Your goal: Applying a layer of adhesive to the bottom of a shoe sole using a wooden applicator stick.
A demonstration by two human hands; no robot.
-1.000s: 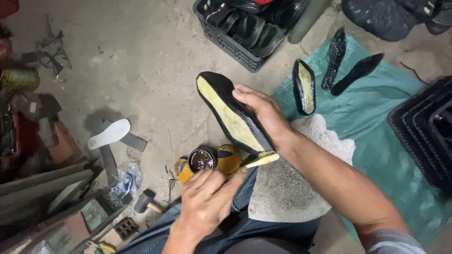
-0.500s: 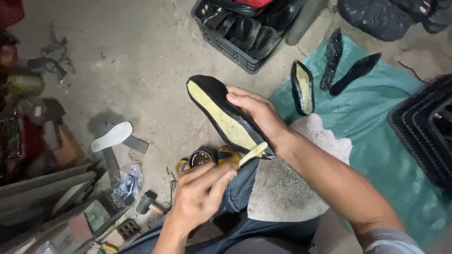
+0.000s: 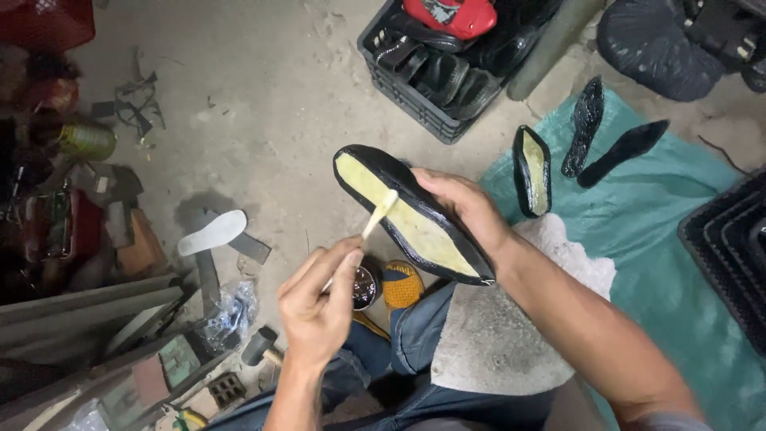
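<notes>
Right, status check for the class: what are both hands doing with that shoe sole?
Left hand grips brush, tip on the yellowish face of the shoe sole. Right hand holds the sole tilted. Open glue tin just below. Nothing blocking.

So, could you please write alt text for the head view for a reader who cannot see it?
The left hand presses a small brush onto the yellowish inner face of a black shoe sole, gripped from the side by the right hand. A small open glue tin sits below on the concrete floor.
</notes>
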